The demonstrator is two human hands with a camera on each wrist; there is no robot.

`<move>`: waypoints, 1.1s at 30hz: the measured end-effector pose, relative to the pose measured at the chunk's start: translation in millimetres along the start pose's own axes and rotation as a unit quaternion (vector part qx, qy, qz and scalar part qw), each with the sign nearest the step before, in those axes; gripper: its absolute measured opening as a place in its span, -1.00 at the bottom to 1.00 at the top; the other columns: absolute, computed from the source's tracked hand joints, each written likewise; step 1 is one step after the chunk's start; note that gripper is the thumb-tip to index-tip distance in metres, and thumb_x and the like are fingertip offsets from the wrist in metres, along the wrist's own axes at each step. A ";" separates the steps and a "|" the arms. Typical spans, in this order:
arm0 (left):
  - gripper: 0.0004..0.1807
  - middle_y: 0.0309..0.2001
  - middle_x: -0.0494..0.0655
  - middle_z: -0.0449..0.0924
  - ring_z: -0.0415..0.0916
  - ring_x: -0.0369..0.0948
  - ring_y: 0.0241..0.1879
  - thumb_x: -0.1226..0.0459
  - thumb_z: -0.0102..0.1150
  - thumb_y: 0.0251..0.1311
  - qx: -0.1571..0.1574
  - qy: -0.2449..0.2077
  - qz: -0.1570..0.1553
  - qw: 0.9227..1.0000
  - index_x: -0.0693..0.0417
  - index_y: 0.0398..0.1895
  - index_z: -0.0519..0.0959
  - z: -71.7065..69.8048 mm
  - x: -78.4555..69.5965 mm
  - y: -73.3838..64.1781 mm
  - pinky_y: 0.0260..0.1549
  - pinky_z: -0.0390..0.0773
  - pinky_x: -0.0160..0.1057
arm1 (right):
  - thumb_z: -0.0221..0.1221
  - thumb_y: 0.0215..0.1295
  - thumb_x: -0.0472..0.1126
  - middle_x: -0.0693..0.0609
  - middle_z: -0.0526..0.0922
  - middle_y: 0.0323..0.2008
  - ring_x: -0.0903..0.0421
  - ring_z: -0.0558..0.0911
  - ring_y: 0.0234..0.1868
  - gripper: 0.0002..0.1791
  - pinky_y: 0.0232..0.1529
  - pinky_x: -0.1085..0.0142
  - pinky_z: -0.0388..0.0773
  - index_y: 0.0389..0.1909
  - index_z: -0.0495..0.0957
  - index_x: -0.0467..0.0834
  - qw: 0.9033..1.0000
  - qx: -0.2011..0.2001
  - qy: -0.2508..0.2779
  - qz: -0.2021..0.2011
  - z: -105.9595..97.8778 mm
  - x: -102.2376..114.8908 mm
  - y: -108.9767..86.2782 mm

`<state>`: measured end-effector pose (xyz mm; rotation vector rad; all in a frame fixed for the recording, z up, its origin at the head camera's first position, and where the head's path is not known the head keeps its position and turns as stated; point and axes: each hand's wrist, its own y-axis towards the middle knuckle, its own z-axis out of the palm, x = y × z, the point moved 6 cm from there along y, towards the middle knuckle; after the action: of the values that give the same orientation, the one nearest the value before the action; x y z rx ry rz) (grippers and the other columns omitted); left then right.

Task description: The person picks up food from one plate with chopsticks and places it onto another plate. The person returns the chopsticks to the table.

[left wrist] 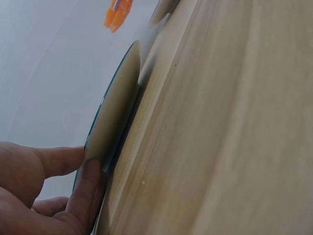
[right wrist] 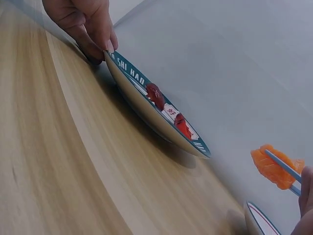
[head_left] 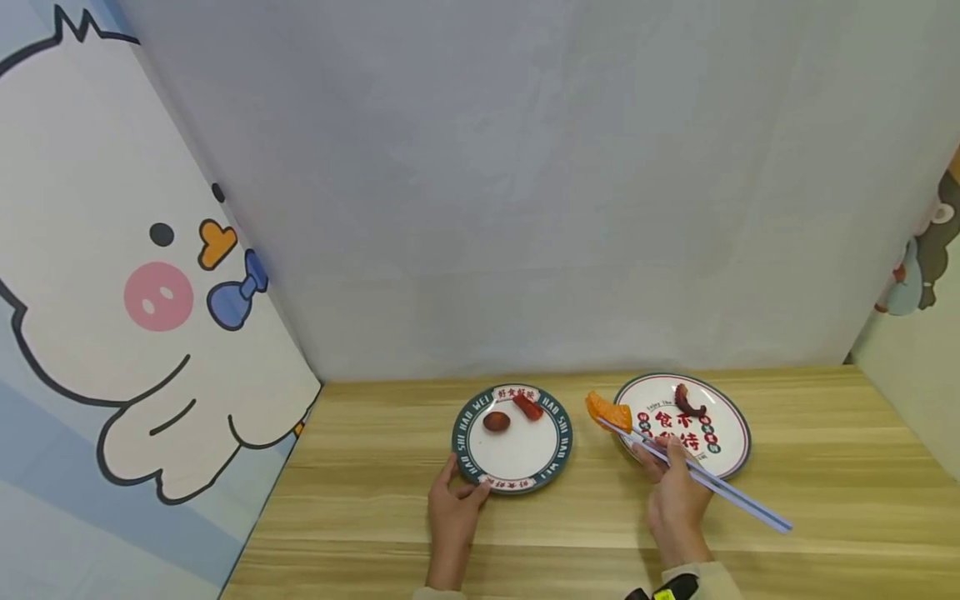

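Note:
My left hand [head_left: 453, 517] grips the near-left rim of a round green-rimmed plate [head_left: 517, 458], thumb and fingers at its edge. A brown oval piece of food [head_left: 497, 422] and a red piece [head_left: 528, 407] lie on that plate. In my right hand [head_left: 678, 500] is a pair of pale blue chopsticks [head_left: 742, 498]. Their tips pinch an orange, salmon-like slice [head_left: 609, 412], raised above the table in the right wrist view. Below the right hand stands an oval white plate [head_left: 733, 429] with red lettering, bearing a dark red, curled, tentacle-like piece [head_left: 684, 402].
Both plates stand on a wood-grain table [head_left: 360, 467]. A grey-white backdrop [head_left: 525, 208] rises behind the table's far edge. On the left is a panel with a white cartoon figure [head_left: 75, 225], and another printed panel [head_left: 911, 350] stands on the right.

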<state>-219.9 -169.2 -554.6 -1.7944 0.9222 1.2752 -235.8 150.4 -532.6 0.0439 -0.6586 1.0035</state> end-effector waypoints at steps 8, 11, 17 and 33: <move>-0.14 0.35 0.34 0.46 0.60 -0.11 -0.20 0.59 0.42 0.11 -0.003 0.002 -0.009 1.000 0.33 0.54 0.33 0.6 0.3 0.0 -0.33 0.71 -0.34 | 0.02 0.59 -0.44 -0.20 0.72 -0.48 -0.05 0.81 -0.50 -0.63 -0.34 0.22 0.79 -0.46 0.64 -0.41 1.000 -0.012 0.016 0.002 -1.9 13.9 11.6; -0.14 0.35 0.33 0.46 0.60 -0.12 -0.20 0.58 0.42 0.11 -0.005 0.005 -0.010 1.000 0.32 0.54 0.33 0.7 0.5 -0.3 -0.33 0.71 -0.34 | 0.04 0.59 -0.43 -0.20 0.71 -0.48 -0.06 0.82 -0.49 -0.66 -0.33 0.20 0.79 -0.43 0.64 -0.43 0.999 -0.022 0.026 0.002 -4.5 19.3 15.8; -0.14 0.34 0.34 0.47 0.60 -0.11 -0.21 0.59 0.42 0.11 -0.005 0.002 -0.005 1.000 0.33 0.53 0.34 0.8 0.2 -0.5 -0.35 0.69 -0.36 | 0.06 0.58 -0.41 -0.20 0.68 -0.47 -0.05 0.81 -0.52 -0.64 -0.34 0.24 0.78 -0.44 0.64 -0.46 0.998 -0.039 0.040 0.001 -10.5 27.4 23.8; -0.14 0.33 0.36 0.47 0.62 -0.12 -0.22 0.59 0.45 0.09 -0.013 0.009 0.011 1.000 0.37 0.51 0.35 3.0 1.8 2.5 -0.36 0.68 -0.36 | 0.05 0.59 -0.41 -0.19 0.66 -0.45 -0.05 0.80 -0.49 -0.63 -0.33 0.22 0.79 -0.45 0.63 -0.46 0.996 -0.065 0.053 -0.003 -25.2 35.1 45.8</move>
<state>-222.9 -168.0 -557.5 -1.8223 0.9413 1.2926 -247.0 210.9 -546.1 -0.1205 -0.6246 0.9498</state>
